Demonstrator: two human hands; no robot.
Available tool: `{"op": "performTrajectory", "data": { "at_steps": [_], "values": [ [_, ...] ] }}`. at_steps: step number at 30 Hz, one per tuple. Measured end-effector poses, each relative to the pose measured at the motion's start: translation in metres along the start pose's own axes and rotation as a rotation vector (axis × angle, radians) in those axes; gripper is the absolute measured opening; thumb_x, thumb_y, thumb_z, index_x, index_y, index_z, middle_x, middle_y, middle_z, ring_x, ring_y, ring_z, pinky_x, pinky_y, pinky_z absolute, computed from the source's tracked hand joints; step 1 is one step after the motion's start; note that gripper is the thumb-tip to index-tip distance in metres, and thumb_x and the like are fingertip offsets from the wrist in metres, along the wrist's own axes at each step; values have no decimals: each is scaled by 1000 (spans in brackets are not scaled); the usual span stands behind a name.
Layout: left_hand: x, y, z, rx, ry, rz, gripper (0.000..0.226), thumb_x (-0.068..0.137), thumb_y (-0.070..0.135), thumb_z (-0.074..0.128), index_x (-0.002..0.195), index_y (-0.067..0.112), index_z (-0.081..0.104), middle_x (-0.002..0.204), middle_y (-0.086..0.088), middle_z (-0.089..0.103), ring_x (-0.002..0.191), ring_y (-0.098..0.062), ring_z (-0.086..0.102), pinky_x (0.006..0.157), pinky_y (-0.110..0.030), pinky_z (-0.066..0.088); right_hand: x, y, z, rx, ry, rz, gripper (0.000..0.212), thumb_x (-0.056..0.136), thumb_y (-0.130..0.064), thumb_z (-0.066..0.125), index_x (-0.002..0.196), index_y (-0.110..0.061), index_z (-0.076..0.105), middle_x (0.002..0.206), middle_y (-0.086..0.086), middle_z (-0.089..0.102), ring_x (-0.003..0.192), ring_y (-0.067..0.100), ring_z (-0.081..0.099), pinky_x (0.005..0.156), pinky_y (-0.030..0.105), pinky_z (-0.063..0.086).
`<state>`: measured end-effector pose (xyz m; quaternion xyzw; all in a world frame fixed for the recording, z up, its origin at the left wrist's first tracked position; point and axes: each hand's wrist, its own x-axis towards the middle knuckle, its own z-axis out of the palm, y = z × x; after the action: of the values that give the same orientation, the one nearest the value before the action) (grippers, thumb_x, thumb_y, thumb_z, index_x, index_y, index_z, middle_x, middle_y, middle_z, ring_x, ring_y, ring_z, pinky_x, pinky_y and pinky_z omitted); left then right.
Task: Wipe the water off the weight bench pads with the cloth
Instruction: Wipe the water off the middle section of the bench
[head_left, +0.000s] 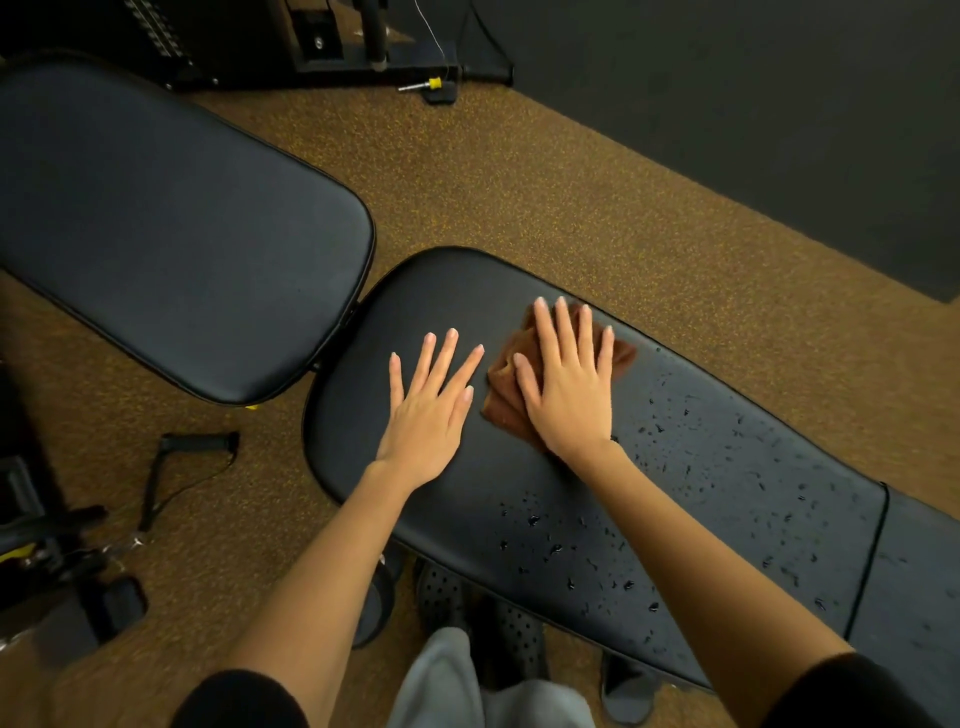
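Nearest to me, at the bottom edge, are my grey trouser leg and black perforated clogs on the speckled brown floor; my black sleeves are cut off by the frame. I can read no brand, label or writing on anything here.

The long black bench pad runs from the lower right corner up toward the middle. Its near and right-hand stretch is scattered with water droplets, dark and glossy, while the part toward its rounded far end looks dry and matte. A seam crosses the pad near the right edge, where the picture cuts it off.

My left hand lies flat on the dry part of the pad, fingers straight and spread apart, holding nothing. Just beside it, my right hand presses flat on the brown cloth, fingers straight and nearly together. The cloth is crumpled on the pad near its far end; my palm hides most of it, so only its bunched edges show.

Further off to the left is the second black pad, dry as far as I can tell. A black strap handle lies on the floor below it. At the top, a yellow-tipped pin sits by a dark machine frame that is too dim to make out.
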<state>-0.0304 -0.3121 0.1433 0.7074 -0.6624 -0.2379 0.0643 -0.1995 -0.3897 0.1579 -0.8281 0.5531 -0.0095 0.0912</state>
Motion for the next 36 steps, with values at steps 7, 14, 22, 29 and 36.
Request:
{"op": "performTrajectory", "data": {
  "at_steps": [7, 14, 22, 29, 36],
  "values": [
    [-3, 6, -7, -19, -35, -28, 50, 104, 34, 14, 152, 35, 0, 162, 4, -10, 147, -16, -19, 116, -49, -14, -39, 32, -7, -32, -122, -409, 59, 102, -55, 28, 155, -27, 30, 164, 13, 17, 152, 34, 6, 122, 56, 7],
    [-23, 6, -6, -61, -19, -11, 50, 106, 27, 23, 153, 33, 4, 162, 5, -8, 147, -15, -18, 116, -43, -15, -53, -2, 2, 9, -53, -168, 54, 104, -38, 28, 155, -23, 30, 163, 7, 25, 152, 30, 15, 120, 59, 15],
    [-22, 12, -10, -43, -29, -51, 54, 105, 18, 25, 153, 33, 5, 163, 1, -7, 149, -20, -14, 119, -49, -9, -93, -4, 1, 78, -133, -409, 54, 104, -45, 33, 154, -23, 34, 164, 3, 21, 153, 24, 7, 124, 52, 6],
    [-24, 16, -6, -49, -30, -79, 55, 106, 18, 24, 153, 33, 1, 163, 1, -9, 149, -20, -16, 118, -48, -12, -87, 13, -7, 35, -142, -395, 53, 100, -35, 33, 152, -25, 38, 163, 2, 25, 153, 24, 12, 123, 52, 9],
    [-27, 14, -9, -51, -34, -67, 57, 105, 15, 27, 153, 33, 3, 163, 1, -8, 148, -20, -17, 119, -49, -10, -115, -27, 3, 66, -197, -463, 63, 100, -60, 35, 154, -29, 31, 165, 3, 18, 153, 28, 2, 122, 58, 4]
  ]
}}
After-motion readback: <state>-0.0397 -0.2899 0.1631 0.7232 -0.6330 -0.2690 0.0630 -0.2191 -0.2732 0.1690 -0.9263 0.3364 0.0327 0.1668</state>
